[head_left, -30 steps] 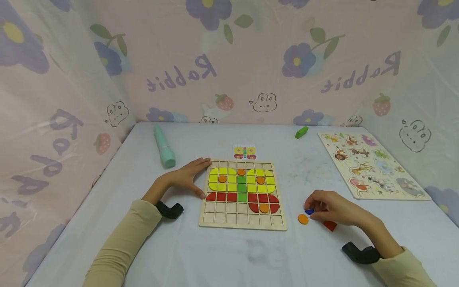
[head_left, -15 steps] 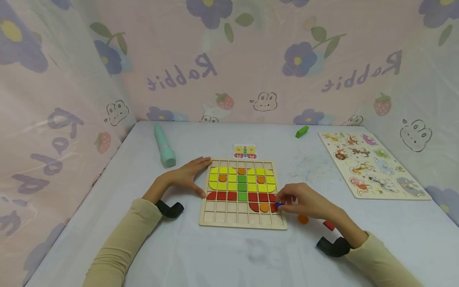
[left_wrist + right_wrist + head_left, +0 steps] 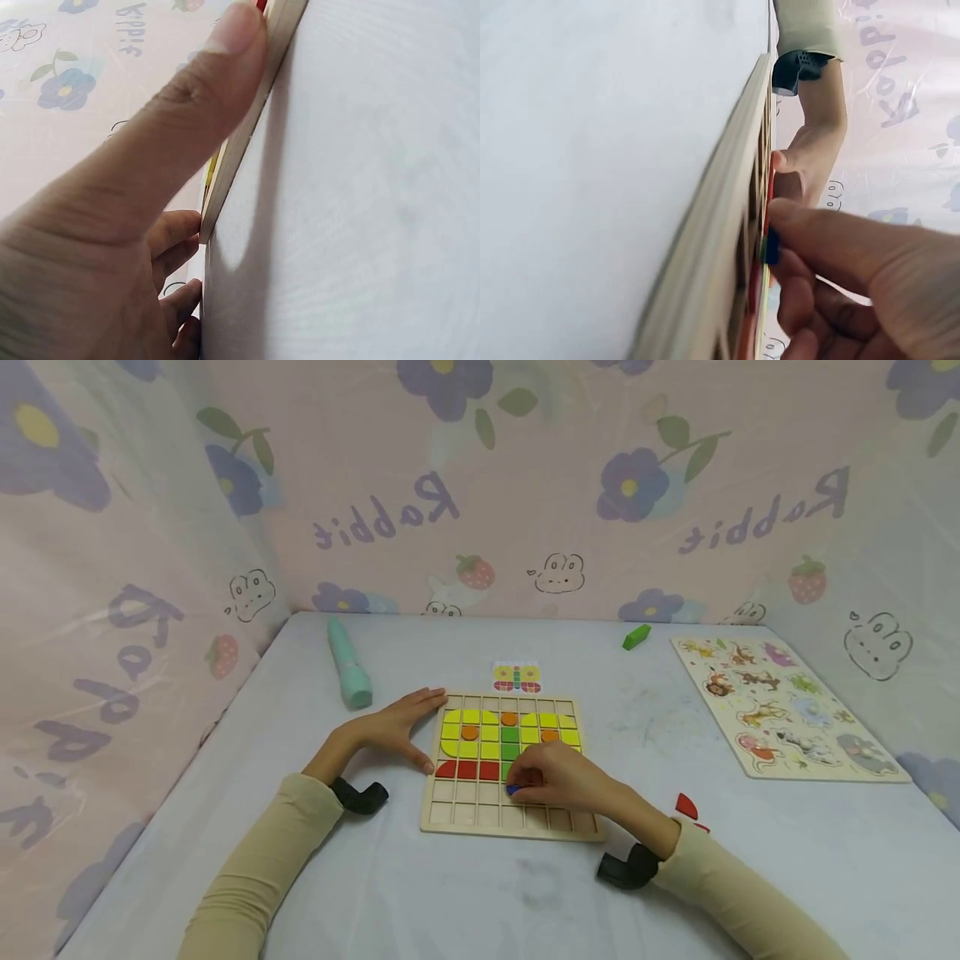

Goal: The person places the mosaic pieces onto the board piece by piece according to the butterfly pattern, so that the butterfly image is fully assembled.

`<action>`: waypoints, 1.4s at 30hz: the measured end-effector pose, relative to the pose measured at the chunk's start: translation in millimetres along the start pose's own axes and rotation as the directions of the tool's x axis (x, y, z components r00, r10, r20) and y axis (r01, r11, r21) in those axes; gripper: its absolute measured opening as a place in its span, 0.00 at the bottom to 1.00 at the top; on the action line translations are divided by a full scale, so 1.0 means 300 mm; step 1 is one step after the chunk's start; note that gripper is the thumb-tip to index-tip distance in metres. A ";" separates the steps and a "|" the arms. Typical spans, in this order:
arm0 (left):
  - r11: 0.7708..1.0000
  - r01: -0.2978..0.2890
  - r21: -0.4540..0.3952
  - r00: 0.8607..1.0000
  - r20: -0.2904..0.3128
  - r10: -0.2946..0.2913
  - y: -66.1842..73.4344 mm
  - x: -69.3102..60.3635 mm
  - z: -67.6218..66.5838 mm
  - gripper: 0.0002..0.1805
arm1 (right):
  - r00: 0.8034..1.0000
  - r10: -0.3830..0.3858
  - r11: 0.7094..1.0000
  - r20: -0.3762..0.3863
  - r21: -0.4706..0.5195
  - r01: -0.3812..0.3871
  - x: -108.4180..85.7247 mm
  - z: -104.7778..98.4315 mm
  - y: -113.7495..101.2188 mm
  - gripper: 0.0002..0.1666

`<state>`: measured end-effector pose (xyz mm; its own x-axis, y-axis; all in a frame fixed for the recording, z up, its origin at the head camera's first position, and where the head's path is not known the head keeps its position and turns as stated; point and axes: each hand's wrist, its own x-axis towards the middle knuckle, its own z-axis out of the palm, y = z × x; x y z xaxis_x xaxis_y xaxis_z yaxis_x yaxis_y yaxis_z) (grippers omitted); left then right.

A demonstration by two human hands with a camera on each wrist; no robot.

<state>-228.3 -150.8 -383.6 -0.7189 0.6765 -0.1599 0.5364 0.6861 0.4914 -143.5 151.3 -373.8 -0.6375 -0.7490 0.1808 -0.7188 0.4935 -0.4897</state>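
Observation:
A square wooden grid board (image 3: 465,817) lies on the table, with yellow, orange, green and red flat pieces in its upper and middle cells. My left hand (image 3: 393,727) rests along the board's left edge, thumb and fingers spread against its side. Between thumb and fingertips, my right hand (image 3: 566,777) pinches a small blue piece (image 3: 772,247), just below the green column (image 3: 510,743). That hand covers the red pieces at the board's lower right. A small card (image 3: 517,677) with a butterfly pattern lies behind the board.
Red pieces (image 3: 686,806) lie right of the board, partly behind my right forearm. An animal puzzle board (image 3: 795,714) is at the right, a green block (image 3: 637,637) at the back. A mint-green tapered object (image 3: 349,668) lies at the left. Patterned curtains (image 3: 510,527) enclose the table.
My right hand has carried the blue piece left, from beside the board to over its middle. The orange disc on the table is now hidden by my right arm. My left hand stays put.

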 end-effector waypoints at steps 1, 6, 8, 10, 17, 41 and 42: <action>1.000 -0.004 0.003 1.000 -0.001 0.004 0.000 0.000 0.000 0.62 | 1.000 0.008 1.000 0.009 0.005 -0.008 0.003 0.004 0.001 0.06; 1.000 -0.009 0.010 1.000 -0.005 0.009 0.003 -0.002 -0.001 0.61 | 0.999 0.038 0.999 0.030 0.024 -0.038 0.017 0.016 0.001 0.06; 1.000 -0.012 0.006 1.000 -0.006 0.012 0.005 -0.002 -0.001 0.61 | 0.999 0.041 0.999 0.025 0.026 -0.041 0.019 0.017 -0.001 0.06; 1.000 -0.016 0.004 1.000 -0.008 0.016 0.006 -0.001 -0.001 0.61 | 0.999 0.038 0.999 0.013 0.031 -0.039 0.020 0.017 0.000 0.06; 1.000 0.004 0.014 1.000 -0.004 -0.004 0.000 0.007 0.002 0.62 | 0.999 0.018 0.999 -0.051 0.044 -0.016 0.020 0.021 0.015 0.07; 1.000 -0.025 0.005 1.000 -0.016 0.025 -0.012 0.007 0.011 0.62 | 0.973 0.148 0.987 -0.179 -0.044 -0.158 -0.334 -0.190 0.099 0.13; 1.000 -0.027 0.004 1.000 -0.015 0.027 -0.012 0.008 0.012 0.62 | 0.973 0.153 0.986 -0.176 -0.042 -0.162 -0.361 -0.195 0.106 0.15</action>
<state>-230.4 -150.8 -388.8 -0.7106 0.6907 -0.1342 0.5573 0.6690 0.4919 -113.5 274.0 -358.9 -0.7784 -0.5754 0.2511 -0.6169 0.6268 -0.4760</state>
